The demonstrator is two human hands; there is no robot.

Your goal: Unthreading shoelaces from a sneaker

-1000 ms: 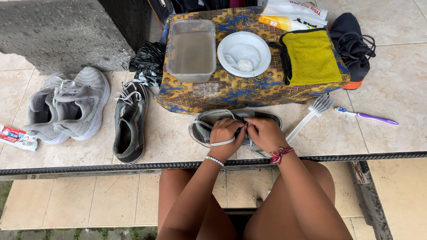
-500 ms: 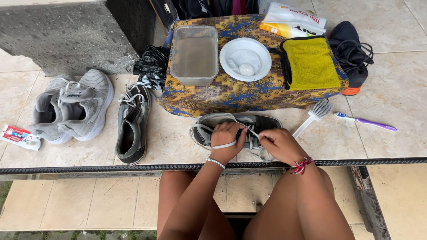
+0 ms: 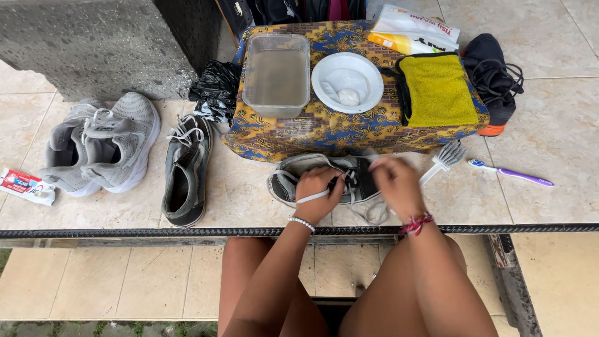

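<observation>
The shoe (image 3: pixel 324 180), a dark canvas sneaker, is lying on its side on the tiles under our hands, just in front of the cloth-covered box (image 3: pixel 349 128). We are pinching its white lace (image 3: pixel 315 196) in our left hand (image 3: pixel 318 187), fingers closed on it; our right hand (image 3: pixel 394 184) is blurring, so we cannot tell its grip. It looks light and floppy, best held by the sole. Right of our hands a white brush (image 3: pixel 444 159) is lying; left, another dark shoe (image 3: pixel 186 170).

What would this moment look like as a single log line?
left hand: grips white lace | right hand: over dark sneaker, blurred | nearby: white brush, purple toothbrush, water tub
</observation>
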